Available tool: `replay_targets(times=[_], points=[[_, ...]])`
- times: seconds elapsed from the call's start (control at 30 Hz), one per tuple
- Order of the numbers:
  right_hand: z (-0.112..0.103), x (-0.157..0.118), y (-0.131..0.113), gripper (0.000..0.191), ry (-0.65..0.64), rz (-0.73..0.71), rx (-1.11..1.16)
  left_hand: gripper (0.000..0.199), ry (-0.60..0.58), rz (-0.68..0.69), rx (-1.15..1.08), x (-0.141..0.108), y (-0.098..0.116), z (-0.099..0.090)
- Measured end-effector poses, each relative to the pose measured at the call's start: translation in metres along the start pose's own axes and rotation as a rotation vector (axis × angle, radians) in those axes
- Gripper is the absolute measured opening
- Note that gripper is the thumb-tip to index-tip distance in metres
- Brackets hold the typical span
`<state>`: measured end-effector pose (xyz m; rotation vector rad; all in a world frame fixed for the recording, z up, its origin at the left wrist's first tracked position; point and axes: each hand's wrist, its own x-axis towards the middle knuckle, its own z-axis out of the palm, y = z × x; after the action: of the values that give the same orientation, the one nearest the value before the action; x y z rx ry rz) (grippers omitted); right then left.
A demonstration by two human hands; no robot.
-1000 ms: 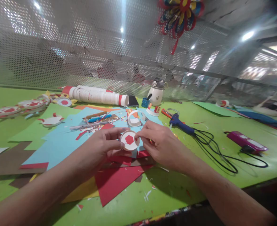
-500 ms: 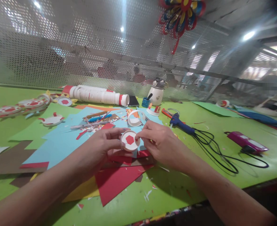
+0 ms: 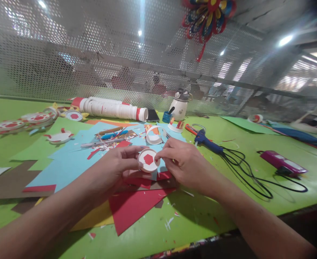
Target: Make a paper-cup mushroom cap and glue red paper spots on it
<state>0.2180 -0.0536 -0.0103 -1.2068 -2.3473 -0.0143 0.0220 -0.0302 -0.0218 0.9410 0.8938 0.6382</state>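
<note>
A round white paper cup base (image 3: 153, 166) with a low rim and a red hexagon (image 3: 148, 159) on its face is in the middle of the head view. My left hand (image 3: 123, 163) grips it by its left edge, thumb in front and fingers behind. At its right edge, the thumb and index finger of my right hand (image 3: 181, 162) are pinched together; a small reddish spot shows by the fingertips, too small to name. Under both hands lie sheets of light blue paper (image 3: 74, 153) and red paper (image 3: 136, 207).
Right of my hands is a blue glue gun (image 3: 208, 142) with a black cable, near a purple power strip (image 3: 281, 162). A white paper ring (image 3: 154, 136), a bottle (image 3: 180, 108) and stacked cups (image 3: 112, 109) stand behind. Finished-looking paper discs (image 3: 11, 126) lie left.
The cup base has shifted very slightly up in my left hand. My right fingers stay pinched at its right edge.
</note>
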Motion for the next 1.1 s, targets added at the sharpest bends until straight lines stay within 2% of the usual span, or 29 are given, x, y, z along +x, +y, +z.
replay_targets(times=[0.33, 0.53, 0.67, 1.1], points=[[-0.0056, 0.0016, -0.0011, 0.026, 0.102, -0.022, 0.078, 0.048, -0.008, 0.020, 0.003, 0.0026, -0.0011, -0.0020], [-0.0053, 0.0020, -0.0039, 0.029, 0.010, -0.034, 0.047, 0.044, -0.043, 0.039, -0.009, 0.0012, -0.0001, -0.0015], [-0.0048, 0.0014, -0.0034, 0.030, 0.005, -0.031, 0.024, 0.047, -0.008, 0.020, -0.022, -0.0012, 0.0039, 0.0029], [-0.0038, 0.0014, -0.0030, 0.029, -0.034, -0.009, -0.015, 0.047, -0.029, 0.018, -0.048, -0.0008, 0.0017, 0.0019]])
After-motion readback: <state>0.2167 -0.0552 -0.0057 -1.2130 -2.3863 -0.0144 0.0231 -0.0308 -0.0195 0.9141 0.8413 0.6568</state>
